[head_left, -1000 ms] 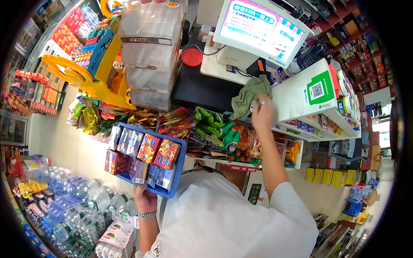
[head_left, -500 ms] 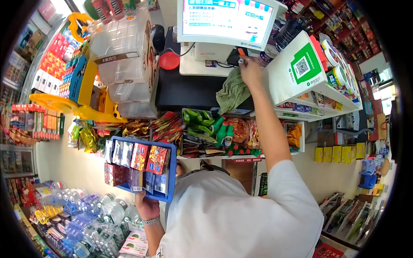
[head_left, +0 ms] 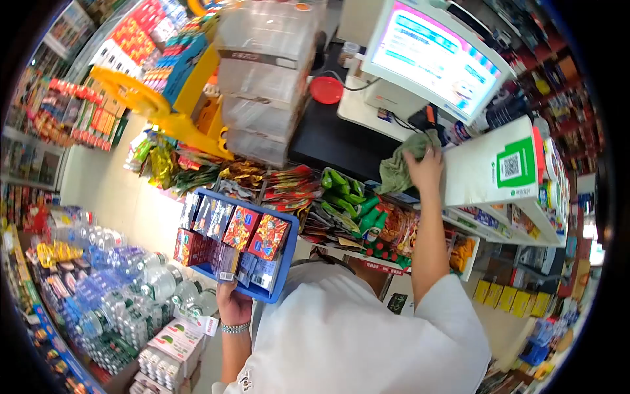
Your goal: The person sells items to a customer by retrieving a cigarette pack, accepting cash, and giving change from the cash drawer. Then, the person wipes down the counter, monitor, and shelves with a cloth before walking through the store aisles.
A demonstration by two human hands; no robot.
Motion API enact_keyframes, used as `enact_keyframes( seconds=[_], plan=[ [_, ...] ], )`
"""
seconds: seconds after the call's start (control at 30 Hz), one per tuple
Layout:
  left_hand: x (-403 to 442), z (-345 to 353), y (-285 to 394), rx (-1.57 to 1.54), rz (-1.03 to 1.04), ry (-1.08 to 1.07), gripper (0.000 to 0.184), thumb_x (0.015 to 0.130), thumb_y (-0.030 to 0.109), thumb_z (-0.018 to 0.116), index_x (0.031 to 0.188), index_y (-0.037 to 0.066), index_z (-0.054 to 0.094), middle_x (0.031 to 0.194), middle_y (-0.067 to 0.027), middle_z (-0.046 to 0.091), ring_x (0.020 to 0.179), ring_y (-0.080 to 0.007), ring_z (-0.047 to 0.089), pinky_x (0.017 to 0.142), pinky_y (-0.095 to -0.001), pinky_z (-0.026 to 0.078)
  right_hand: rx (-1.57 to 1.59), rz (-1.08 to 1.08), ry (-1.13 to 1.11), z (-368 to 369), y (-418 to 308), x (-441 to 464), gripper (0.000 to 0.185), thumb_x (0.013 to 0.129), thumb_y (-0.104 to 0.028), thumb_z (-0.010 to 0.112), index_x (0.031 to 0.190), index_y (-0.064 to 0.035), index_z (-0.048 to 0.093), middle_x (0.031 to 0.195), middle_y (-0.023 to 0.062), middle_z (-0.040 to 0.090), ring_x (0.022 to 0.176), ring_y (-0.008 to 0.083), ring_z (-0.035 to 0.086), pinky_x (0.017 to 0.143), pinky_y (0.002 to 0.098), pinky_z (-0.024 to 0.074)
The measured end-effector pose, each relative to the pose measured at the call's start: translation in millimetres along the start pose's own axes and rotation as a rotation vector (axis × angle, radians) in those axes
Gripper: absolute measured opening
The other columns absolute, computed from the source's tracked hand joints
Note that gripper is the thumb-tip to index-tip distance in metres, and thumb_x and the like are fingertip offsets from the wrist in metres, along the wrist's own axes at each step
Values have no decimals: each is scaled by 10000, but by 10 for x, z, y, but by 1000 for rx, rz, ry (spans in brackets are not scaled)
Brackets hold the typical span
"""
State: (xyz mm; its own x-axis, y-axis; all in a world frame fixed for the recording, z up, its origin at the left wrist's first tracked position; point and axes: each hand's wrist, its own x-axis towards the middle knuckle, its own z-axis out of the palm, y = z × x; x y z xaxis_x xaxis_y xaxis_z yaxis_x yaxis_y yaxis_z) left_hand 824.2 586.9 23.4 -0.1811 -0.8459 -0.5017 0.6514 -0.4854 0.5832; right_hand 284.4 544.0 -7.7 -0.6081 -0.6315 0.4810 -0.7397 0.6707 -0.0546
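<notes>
My left hand point(head_left: 234, 305) grips the lower edge of a blue basket point(head_left: 286, 262), which is tilted and filled with small red, white and purple boxes point(head_left: 241, 228). Out over the black counter point(head_left: 348, 146), my right hand point(head_left: 425, 169) rests on a crumpled green cloth point(head_left: 396, 172), with its fingers closed on the fabric. The cloth lies between the monitor base point(head_left: 387, 98) and a white stand point(head_left: 469, 172) bearing a green QR code sign point(head_left: 512, 167).
Clear stacked bins point(head_left: 262, 79) and a red lid point(head_left: 326, 90) are on the counter. Snack packets point(head_left: 341, 190) line its front edge. Bottled water point(head_left: 157, 282) and a white carton point(head_left: 176, 341) stand lower left. A lit monitor point(head_left: 436, 56) faces me.
My right hand has come back from beside the monitor base onto the green cloth. The view has turned and shifted. My left hand still holds the blue basket.
</notes>
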Motion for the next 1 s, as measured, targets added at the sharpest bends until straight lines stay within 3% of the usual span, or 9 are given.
enact_keyframes(
  seconds=[0.2, 0.33, 0.47, 0.57, 0.63, 0.77, 0.9, 0.97, 1.0],
  plan=[
    [103, 145, 31, -56, -15, 72, 478, 828, 87, 574, 1291, -7, 496, 1218, -109, 622, 1089, -243, 622, 922, -385, 525, 396, -291, -162, -184, -637, -450, 328, 812, -68, 560, 1117, 43, 601, 1230, 198, 580, 1119, 379, 529, 1001, 469, 412],
    [156, 148, 58, -34, -5, 13, 508, 814, 108, 595, 1296, -13, 488, 1234, -115, 617, 1099, -245, 621, 932, -386, 521, 685, -541, -255, -252, -1478, -146, 243, 759, -95, 572, 965, 4, 655, 1036, 166, 644, 1032, 355, 571, 941, 452, 450],
    [150, 121, 77, -38, -14, 5, 509, 805, 97, 593, 1290, -13, 487, 1208, -114, 624, 1083, -244, 624, 925, -385, 525, 693, -399, -289, -68, -2072, 518, 279, 782, -187, 617, 990, -12, 678, 1019, 177, 654, 1013, 375, 580, 911, 461, 465],
    [126, 34, 52, -32, 22, 13, 489, 792, 81, 581, 1266, -5, 496, 1186, -109, 625, 1061, -243, 628, 912, -390, 532, 734, -302, -68, 395, -2274, 793, 270, 782, -220, 653, 965, -23, 683, 959, 172, 658, 985, 367, 588, 879, 471, 474],
    [97, 17, 55, -11, 16, 11, 485, 795, 113, 597, 1262, 10, 517, 1197, -94, 629, 1075, -238, 628, 917, -385, 531, 342, -473, -187, 487, -2291, 831, 196, 788, -196, 656, 901, -35, 671, 917, 165, 654, 972, 359, 590, 866, 477, 476],
    [97, -5, 51, 11, 4, 20, 465, 811, 140, 592, 1258, 27, 535, 1197, -74, 636, 1064, -225, 638, 897, -367, 542, 422, -622, -114, 164, -2226, 650, 62, 815, -93, 609, 845, -43, 631, 896, 151, 640, 942, 356, 586, 847, 468, 467],
    [119, -32, 75, 21, -10, 15, 474, 818, 140, 580, 1275, 26, 524, 1200, -77, 636, 1069, -227, 636, 890, -369, 541, 623, -549, -117, -577, -1811, 253, 115, 878, -124, 602, 939, -35, 640, 927, 153, 634, 947, 321, 600, 851, 424, 478],
    [175, -64, 63, 18, -9, 26, 481, 817, 141, 581, 1279, 25, 523, 1207, -80, 634, 1079, -231, 632, 893, -373, 539, 989, -43, -501, -1023, -1517, 115, 173, 940, -138, 609, 1084, -41, 623, 1003, 95, 663, 926, 197, 619, 811, 327, 487],
    [190, -63, 71, 18, -16, 30, 487, 815, 143, 583, 1284, 24, 521, 1214, -83, 632, 1089, -235, 629, 896, -377, 537, 1331, 33, -402, -801, -1247, 25, 198, 1004, -156, 538, 1158, -53, 608, 1099, 78, 664, 957, 129, 620, 812, 284, 499]
  ],
)
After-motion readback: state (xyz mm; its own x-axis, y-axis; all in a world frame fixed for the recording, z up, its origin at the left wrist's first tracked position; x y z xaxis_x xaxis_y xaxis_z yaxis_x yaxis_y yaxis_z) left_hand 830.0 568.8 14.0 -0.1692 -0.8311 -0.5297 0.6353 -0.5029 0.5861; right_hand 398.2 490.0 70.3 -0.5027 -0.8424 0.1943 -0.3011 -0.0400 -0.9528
